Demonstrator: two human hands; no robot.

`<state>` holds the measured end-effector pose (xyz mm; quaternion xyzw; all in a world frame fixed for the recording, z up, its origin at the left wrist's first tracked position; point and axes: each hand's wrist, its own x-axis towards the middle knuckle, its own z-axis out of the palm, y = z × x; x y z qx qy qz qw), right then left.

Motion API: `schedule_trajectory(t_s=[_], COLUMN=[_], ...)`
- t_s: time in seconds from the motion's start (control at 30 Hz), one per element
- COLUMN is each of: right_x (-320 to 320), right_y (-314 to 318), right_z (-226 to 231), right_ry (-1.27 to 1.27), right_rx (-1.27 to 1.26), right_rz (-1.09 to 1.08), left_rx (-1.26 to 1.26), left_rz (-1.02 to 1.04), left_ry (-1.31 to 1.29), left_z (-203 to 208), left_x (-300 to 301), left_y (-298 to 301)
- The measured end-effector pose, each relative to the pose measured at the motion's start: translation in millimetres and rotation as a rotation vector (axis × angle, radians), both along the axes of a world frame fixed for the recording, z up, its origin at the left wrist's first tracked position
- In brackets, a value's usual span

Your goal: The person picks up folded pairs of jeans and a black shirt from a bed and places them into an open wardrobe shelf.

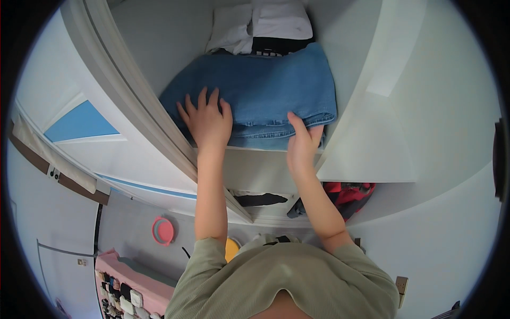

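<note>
Folded blue jeans [255, 87] lie across a shelf in the white wardrobe, with lighter blue denim [265, 142] showing beneath their front edge. My left hand [208, 119] rests on top of the jeans at their left side, its fingers spread. At the right front corner, my right hand [304, 143] grips the folded edge, thumb on top and the other fingers partly hidden by the cloth. Behind the jeans sit folded white clothes [281, 20] and a black garment [284, 46].
The wardrobe's side wall [355, 69] stands close to the right of the jeans, and a door frame [154, 119] to the left. Lower compartments hold a dark garment [260, 199] and red and dark clothes [348, 199]. A pink basin [163, 231] is on the floor.
</note>
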<state>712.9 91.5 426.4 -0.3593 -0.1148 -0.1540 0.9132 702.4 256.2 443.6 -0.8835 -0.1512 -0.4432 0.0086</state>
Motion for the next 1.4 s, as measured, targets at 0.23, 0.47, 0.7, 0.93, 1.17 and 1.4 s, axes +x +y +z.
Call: schedule_trajectory(t_s=[0.23,0.47,0.7,0.93,1.17,1.4], right_x=[-42,-37,33,45,23,-22], right_y=[-39,-51,-13,-11,-19,-19], right_z=[-13,38,49,16,14,-14], right_ry=[-0.391,-0.780,-0.531,-0.258,-0.418,-0.574], right_rx=[-0.445,-1.228,-1.862,-1.812,-1.549,-1.718], right_rz=[-0.299,-0.525,-0.896,-0.551,-0.588,-0.779], left_rx=[-0.036,-0.081,-0.057,-0.042,-0.072,-0.073], left_rz=[-0.033,-0.117,-0.233,-0.195,-0.301,-0.271], left_ry=[-0.095,-0.166,-0.197,-0.163,-0.174,-0.149], left_z=[-14,-10,-19,-23,-36,-44], left_x=[2,-3,-2,0,-5,-10], left_y=[-3,-11,-22,-19,-15,-16])
